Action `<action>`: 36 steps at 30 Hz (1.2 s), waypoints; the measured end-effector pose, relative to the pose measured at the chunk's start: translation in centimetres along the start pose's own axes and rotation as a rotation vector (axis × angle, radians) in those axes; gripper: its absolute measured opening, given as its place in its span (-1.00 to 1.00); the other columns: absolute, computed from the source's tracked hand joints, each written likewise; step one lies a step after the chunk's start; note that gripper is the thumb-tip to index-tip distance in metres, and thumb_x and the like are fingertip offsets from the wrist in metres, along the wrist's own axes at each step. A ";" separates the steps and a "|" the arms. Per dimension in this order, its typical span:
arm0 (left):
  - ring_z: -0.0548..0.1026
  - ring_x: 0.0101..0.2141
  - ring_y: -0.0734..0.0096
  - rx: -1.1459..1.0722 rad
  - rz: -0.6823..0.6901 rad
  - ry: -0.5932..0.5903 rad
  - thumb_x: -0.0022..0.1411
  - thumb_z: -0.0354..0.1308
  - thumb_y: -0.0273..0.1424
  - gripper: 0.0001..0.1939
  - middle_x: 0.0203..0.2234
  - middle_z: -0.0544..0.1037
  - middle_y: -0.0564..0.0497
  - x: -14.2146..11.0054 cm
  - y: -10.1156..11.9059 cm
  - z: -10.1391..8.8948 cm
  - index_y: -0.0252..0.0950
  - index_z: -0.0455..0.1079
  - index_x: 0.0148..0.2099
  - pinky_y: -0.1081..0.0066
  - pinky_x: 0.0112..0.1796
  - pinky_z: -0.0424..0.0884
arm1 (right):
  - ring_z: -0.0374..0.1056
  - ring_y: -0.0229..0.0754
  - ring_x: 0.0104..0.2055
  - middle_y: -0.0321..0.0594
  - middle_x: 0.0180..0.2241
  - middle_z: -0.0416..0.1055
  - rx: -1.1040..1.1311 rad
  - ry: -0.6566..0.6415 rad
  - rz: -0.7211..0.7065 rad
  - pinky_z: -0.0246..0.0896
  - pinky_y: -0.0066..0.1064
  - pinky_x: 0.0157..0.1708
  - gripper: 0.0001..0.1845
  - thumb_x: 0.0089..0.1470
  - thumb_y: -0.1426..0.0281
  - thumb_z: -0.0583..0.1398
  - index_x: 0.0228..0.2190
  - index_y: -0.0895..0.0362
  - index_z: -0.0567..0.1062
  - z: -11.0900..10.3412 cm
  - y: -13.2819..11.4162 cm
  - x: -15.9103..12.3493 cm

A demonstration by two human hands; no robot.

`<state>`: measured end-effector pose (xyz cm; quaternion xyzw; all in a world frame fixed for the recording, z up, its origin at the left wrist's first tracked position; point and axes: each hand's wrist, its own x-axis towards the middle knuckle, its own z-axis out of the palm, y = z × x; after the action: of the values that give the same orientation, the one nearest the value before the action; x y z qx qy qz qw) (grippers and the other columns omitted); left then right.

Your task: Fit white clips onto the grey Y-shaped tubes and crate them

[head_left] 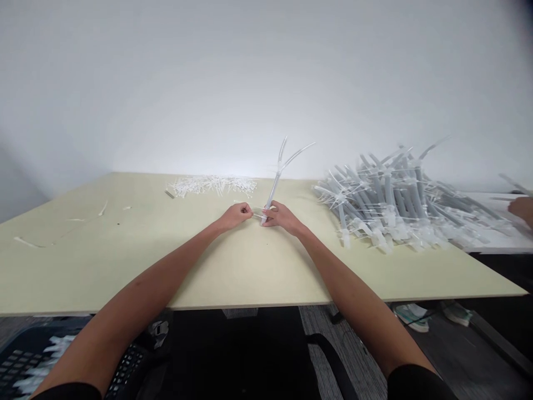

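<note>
Left hand (pixel 238 215): fingertips pinched together, apparently on a thin white strip (pixel 257 215) at the tube's foot; we cannot see the exact contact.
Right hand (pixel 283 216): thumb and fingers closed around the lower end of a forked clear tube (pixel 273 189).
Tube's place: between our hands, just above or touching the worktop (pixel 254 266), tilted slightly right, its two thin branches fanning upward.
Weight and feel: we judge it light and smooth, perhaps slippery; stem fairly firm, branches soft and springy.
Best hold: the thick foot, we reckon, squeezed gently; the branches would likely bend.
Strip: thin, probably pliable; fingertip pinch suits it.
Beyond left hand: loose pile of white ties (pixel 214 184).
Beyond right hand: tangled heap of similar tubes (pixel 389 197), likely to snag.
Far right: another person's hand (pixel 522 209).
</note>
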<state>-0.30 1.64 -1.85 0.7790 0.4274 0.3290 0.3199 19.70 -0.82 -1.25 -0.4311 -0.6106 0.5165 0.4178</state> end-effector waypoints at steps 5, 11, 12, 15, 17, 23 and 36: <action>0.34 -0.41 0.45 -0.187 -0.029 -0.026 0.06 0.06 -0.13 -0.65 -0.45 0.40 0.03 -0.2 0.4 0.3 -0.33 0.36 -0.29 0.44 -0.36 0.24 | 0.35 -0.23 -0.38 -0.22 -0.43 0.36 -0.037 0.102 -0.034 0.41 -0.32 -0.37 -0.70 -0.12 0.23 0.29 -0.39 0.17 0.40 -0.1 0.0 0.5; 0.40 -0.29 0.34 -0.271 -0.027 -0.131 0.03 0.11 -0.05 -0.56 -0.33 0.49 -0.07 -0.4 1.4 0.9 -0.35 0.42 -0.27 0.39 -0.25 0.27 | 0.31 -0.27 -0.39 -0.24 -0.46 0.39 -0.066 0.123 -0.132 0.23 -0.47 -0.43 -0.70 -0.15 0.22 0.27 -0.39 0.17 0.44 -0.2 0.1 0.8; 0.40 -0.30 0.34 -0.282 -0.021 -0.121 0.03 0.11 -0.04 -0.56 -0.34 0.49 -0.06 -0.4 1.4 1.1 -0.35 0.43 -0.29 0.39 -0.25 0.27 | 0.31 -0.27 -0.38 -0.25 -0.46 0.39 -0.060 0.119 -0.137 0.22 -0.47 -0.43 -0.69 -0.16 0.22 0.27 -0.39 0.16 0.44 -0.2 0.1 0.8; 0.39 -0.33 0.37 -0.299 -0.015 -0.068 0.03 0.12 -0.04 -0.57 -0.39 0.48 -0.04 -0.2 1.2 1.4 -0.35 0.43 -0.36 0.40 -0.25 0.26 | 0.30 -0.28 -0.38 -0.26 -0.45 0.40 -0.027 0.108 -0.143 0.20 -0.47 -0.40 -0.69 -0.17 0.22 0.27 -0.37 0.16 0.45 0.1 0.1 0.7; 0.39 -0.34 0.37 -0.315 -0.011 -0.051 0.01 0.13 -0.03 -0.56 -0.38 0.48 -0.04 -0.1 1.0 1.6 -0.35 0.43 -0.36 0.40 -0.25 0.26 | 0.31 -0.28 -0.38 -0.26 -0.44 0.41 0.000 0.101 -0.144 0.20 -0.46 -0.37 -0.68 -0.17 0.23 0.28 -0.36 0.15 0.45 0.2 0.0 0.7; 0.35 -0.39 0.43 -0.282 0.050 -0.037 0.06 0.08 -0.04 -0.57 -0.42 0.47 -0.01 0.0 0.8 1.8 -0.36 0.43 -0.38 0.43 -0.31 0.24 | 0.33 -0.27 -0.36 -0.25 -0.44 0.42 0.085 0.111 -0.144 0.21 -0.43 -0.31 -0.66 -0.23 0.25 0.32 -0.38 0.17 0.46 0.5 -0.2 0.6; 0.37 -0.36 0.41 -0.364 -0.030 -0.052 0.04 0.09 -0.02 -0.56 -0.42 0.46 -0.02 0.2 0.8 2.0 -0.35 0.39 -0.35 0.42 -0.28 0.28 | 0.36 -0.26 -0.35 -0.25 -0.43 0.42 0.085 0.084 -0.165 0.29 -0.38 -0.26 -0.67 -0.20 0.25 0.32 -0.38 0.17 0.43 0.3 -0.3 0.8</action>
<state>1.67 1.02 -2.34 0.7098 0.3640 0.3759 0.4716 19.18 -0.21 -0.91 -0.3824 -0.6035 0.4873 0.5021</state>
